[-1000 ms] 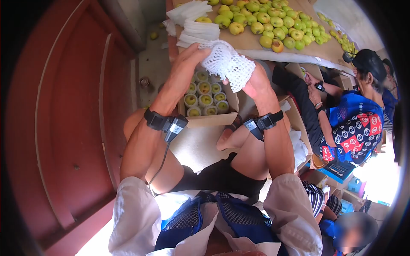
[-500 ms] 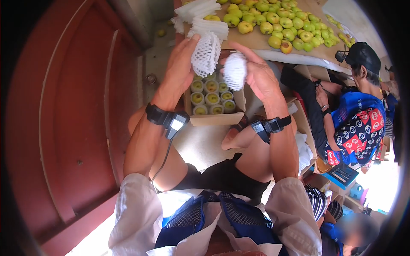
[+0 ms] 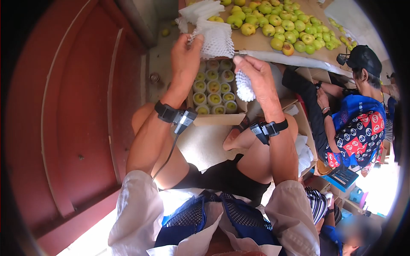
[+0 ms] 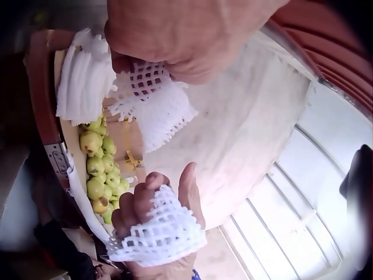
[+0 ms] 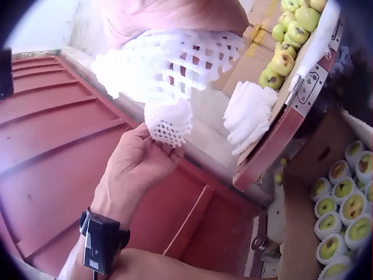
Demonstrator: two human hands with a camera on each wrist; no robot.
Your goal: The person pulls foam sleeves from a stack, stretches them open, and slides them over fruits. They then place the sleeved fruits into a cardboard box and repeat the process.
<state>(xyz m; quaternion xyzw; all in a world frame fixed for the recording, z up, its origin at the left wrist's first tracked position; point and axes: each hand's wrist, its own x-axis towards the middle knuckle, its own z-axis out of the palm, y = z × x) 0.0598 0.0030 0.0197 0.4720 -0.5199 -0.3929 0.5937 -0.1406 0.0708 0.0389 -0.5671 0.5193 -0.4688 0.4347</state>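
My left hand (image 3: 186, 57) pinches a white foam net sleeve (image 3: 217, 42) by its edge, with thumb and fingertips. In the left wrist view that sleeve (image 4: 166, 114) hangs spread out, its open mesh showing beside the fingers. My right hand (image 3: 261, 79) holds a second white foam net sleeve (image 3: 244, 87) against the palm, thumb pointing up. In the left wrist view this one (image 4: 163, 233) lies bunched across the palm and fingers. Both hands are raised, a little apart, over a cardboard box (image 3: 218, 119) with rows of net-wrapped apples (image 3: 213, 87).
Loose green apples (image 3: 288, 25) cover the table ahead, with a stack of foam nets (image 3: 204, 10) at its left corner. A red door (image 3: 77, 119) stands on my left. Another person (image 3: 358, 115) in a black cap sits at the right. A box with white nets (image 3: 302, 151) is beside my right knee.
My hands were together at one white net, then came apart with a net in each. The right hand has shifted slightly right; the left hand's net now hangs wider.
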